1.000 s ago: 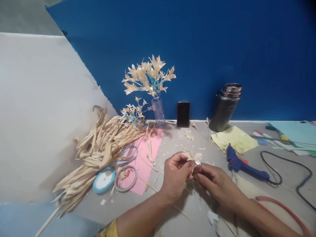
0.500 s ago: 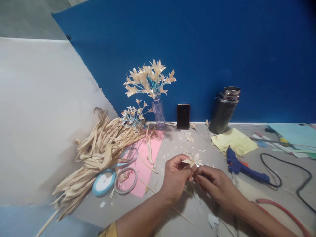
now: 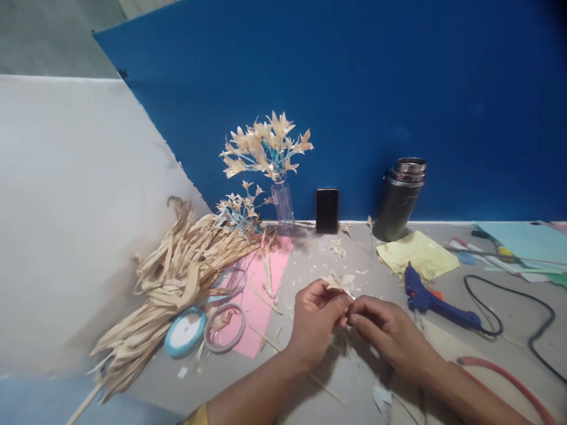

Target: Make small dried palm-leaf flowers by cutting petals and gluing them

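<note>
A pale husk flower [image 3: 339, 283] with pointed petals shows above my fingertips, in the lower middle of the head view. My left hand [image 3: 315, 321] is closed around the flower's base with thumb and fingers. Close against it, my right hand [image 3: 384, 330] pinches at the same spot, where a small whitish bit shows between the fingertips. Exactly what the right fingers hold is hidden. Below the hands lies a tangle of thin fibres, partly covered.
Dried husks [image 3: 177, 265] heap at left, near tape rolls [image 3: 185, 332] and pink paper [image 3: 252, 330]. Behind stand a vase of husk flowers [image 3: 282, 206], a phone [image 3: 326, 211] and a dark flask [image 3: 398, 203]. A blue glue gun [image 3: 438, 304] with a cord lies at right, beside yellow paper [image 3: 416, 251].
The flower has tilted, its petals now lying flatter and a little further left. Both hands stay together in nearly the same place. The view has shifted slightly.
</note>
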`<state>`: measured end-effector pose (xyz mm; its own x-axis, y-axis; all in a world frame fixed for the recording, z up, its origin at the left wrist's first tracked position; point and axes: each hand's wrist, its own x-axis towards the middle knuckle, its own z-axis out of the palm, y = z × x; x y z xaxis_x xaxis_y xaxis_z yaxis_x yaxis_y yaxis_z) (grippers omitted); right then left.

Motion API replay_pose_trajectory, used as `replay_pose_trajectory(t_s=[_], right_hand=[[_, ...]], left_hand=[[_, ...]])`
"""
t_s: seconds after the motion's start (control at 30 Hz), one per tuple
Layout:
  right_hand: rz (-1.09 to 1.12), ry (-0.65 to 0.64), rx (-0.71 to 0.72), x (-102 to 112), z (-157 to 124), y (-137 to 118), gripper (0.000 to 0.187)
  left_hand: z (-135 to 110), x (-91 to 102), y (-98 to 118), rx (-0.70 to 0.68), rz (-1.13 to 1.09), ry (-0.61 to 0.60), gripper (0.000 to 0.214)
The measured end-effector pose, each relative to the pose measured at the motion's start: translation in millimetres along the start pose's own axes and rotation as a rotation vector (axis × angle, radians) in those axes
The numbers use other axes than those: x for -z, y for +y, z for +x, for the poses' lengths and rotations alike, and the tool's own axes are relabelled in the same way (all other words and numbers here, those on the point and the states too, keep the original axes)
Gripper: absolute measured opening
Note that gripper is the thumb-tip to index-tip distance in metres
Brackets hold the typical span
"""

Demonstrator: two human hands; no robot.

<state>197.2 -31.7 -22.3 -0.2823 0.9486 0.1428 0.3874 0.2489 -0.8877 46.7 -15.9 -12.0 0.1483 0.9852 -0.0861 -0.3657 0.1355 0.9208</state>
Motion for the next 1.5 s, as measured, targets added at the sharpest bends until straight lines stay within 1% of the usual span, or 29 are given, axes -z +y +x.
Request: replay_pose_trajectory(t_s=[0.27,0.47,0.7,0.9,1.0,1.17,1.27,1.33,1.4,1.5], right_hand=[[-0.019,0.010,0.007,-1.2,-1.3,6.5,0.023],[-0.037,0.008,0.006,-1.1,-1.2,6.4,0.021],[0.001,0.026,0.014,-1.2,-1.1,3.5,0.019],[0.006,0.016,0.030,-0.9,-1.4,4.5,0.019],[-0.007,-0.004,0.037,-1.8,-1.0,5.3,0.018],[-0.098,-0.041,0.061,-3.7,-2.3,10.8,0.019],[-0.101,-0.059,0.058,-4.6,-3.8,12.8,0.018],[-0.094,-0.068,0.045,-5.1,-4.1,13.7,0.017],[-0.102,-0.065,0.050,-5.4,-3.8,15.5,0.017],[-0.126,-0.047,0.096,-4.9,-2.5,19.0,0.018]], left_hand=[[0.8,1.3,-0.7,-0.019,0.002,0.040,0.031],[0.1,2.0,-0.9,-0.043,-0.003,0.038,0.035],[-1.0,5.3,-3.0,-0.026,-0.002,-0.004,0.032],[-0.6,5.0,-3.8,-0.003,-0.024,-0.005,0.034],[-0.2,4.2,-2.7,-0.020,-0.027,-0.005,0.033],[0.2,5.6,2.0,-0.115,0.094,0.032,0.025],[-0.6,7.9,5.1,-0.188,0.201,0.033,0.020],[-0.7,9.1,6.5,-0.216,0.234,0.041,0.018],[0.1,9.5,7.3,-0.220,0.230,0.065,0.016],[2.9,9.0,8.3,-0.157,0.192,0.073,0.016]])
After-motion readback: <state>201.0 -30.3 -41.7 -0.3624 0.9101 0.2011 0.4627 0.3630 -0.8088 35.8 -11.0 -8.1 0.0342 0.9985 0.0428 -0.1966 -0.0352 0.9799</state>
